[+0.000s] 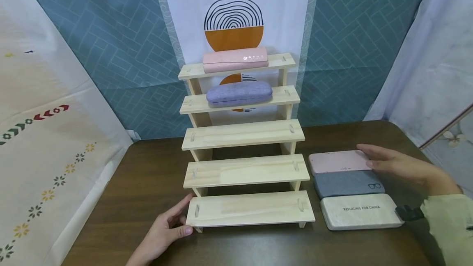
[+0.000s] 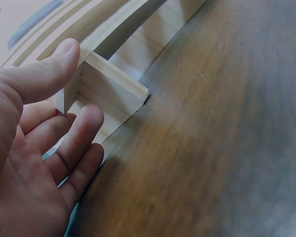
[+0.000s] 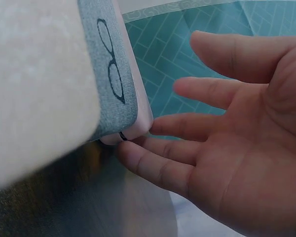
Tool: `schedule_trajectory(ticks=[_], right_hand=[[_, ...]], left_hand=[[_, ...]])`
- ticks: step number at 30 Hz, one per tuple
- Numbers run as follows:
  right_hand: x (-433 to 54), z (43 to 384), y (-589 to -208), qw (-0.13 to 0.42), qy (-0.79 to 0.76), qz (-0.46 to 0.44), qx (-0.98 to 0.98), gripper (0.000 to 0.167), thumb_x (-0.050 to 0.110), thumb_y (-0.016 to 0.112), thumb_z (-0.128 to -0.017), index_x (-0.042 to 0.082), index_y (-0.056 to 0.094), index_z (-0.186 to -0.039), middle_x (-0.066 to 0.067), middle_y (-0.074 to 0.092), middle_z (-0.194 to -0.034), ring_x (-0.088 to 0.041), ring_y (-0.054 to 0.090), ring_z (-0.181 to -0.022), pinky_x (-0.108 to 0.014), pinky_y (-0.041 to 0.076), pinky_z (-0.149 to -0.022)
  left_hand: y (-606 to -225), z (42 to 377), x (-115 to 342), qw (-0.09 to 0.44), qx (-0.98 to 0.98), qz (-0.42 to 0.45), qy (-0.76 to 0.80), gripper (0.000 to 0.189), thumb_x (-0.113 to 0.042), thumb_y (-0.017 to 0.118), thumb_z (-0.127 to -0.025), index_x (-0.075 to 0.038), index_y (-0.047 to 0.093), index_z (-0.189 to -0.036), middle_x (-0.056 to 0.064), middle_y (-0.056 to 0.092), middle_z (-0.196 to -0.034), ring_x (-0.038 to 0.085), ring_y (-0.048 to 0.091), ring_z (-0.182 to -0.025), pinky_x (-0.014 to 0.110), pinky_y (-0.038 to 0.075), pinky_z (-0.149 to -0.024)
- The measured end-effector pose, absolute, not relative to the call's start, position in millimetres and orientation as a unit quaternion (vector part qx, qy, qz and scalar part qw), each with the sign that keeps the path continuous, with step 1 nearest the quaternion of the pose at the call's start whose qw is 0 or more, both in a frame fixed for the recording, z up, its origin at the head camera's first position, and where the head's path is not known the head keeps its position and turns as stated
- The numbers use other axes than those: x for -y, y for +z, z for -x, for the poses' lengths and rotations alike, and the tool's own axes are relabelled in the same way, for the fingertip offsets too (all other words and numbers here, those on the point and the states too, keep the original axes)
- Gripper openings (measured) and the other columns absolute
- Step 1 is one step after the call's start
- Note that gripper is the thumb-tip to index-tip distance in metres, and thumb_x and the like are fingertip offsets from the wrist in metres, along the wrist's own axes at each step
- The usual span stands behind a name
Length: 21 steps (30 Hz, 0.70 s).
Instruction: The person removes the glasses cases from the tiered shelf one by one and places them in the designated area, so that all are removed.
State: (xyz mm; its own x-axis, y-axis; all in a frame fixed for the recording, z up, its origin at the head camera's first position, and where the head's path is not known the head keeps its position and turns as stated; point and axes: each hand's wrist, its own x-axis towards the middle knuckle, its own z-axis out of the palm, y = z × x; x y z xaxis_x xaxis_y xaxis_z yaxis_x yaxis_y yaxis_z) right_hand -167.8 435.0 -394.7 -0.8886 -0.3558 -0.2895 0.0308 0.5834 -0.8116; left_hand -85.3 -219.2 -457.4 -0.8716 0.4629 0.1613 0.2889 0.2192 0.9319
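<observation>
A stepped wooden rack (image 1: 244, 132) with several plank tiers stands on the table. My left hand (image 1: 166, 229) holds the left end of its lowest plank (image 1: 251, 209), thumb at the front corner and forefinger behind; the left wrist view shows thumb and fingers around the plank's end (image 2: 69, 91). At the right, my right hand (image 1: 402, 165) reaches the right end of a pink glasses case (image 1: 338, 161). Its fingers are spread and fairly straight, with fingertips (image 3: 133, 153) at the case's end. A blue-grey glasses case (image 1: 343, 184) and a cream glasses case (image 1: 360, 212) lie in front.
On the top tier lies a pink folding glasses case (image 1: 234, 61). A purple glasses case (image 1: 239, 93) rests on the tier below. Behind the rack hangs a patterned teal cloth (image 1: 354, 52); white cloths (image 1: 48, 134) border the dark wooden table (image 1: 122, 192).
</observation>
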Motion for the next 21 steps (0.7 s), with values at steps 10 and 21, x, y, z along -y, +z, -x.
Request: schedule_trajectory(ticks=[10,21], right_hand=[[-433.1,157.9,-382.3,0.139,-0.472,0.083,-0.867,0.066,0.024,0.052,-0.107,0.004,0.017,-0.160,-0.035,0.021,-0.155,-0.024,0.045,-0.132,-0.026,0.049,-0.084],[-381.5,162.0,-309.1,-0.030,-0.486,0.210,-0.848,0.058,-0.001,0.051,-0.104,0.013,0.033,-0.158,0.018,0.049,-0.138,0.006,0.052,-0.119,-0.014,0.047,-0.086]], left_hand=[[-460.6,85.8,220.3,0.075,-0.783,-0.237,0.570,0.076,0.001,0.072,-0.090,-0.006,0.036,-0.157,0.014,0.062,-0.122,0.020,0.064,-0.080,0.028,0.047,-0.078],[-458.9,84.2,221.7,0.085,-0.788,-0.206,0.574,0.075,-0.006,0.074,-0.091,-0.011,0.039,-0.157,0.018,0.054,-0.135,0.019,0.061,-0.084,0.028,0.046,-0.079]])
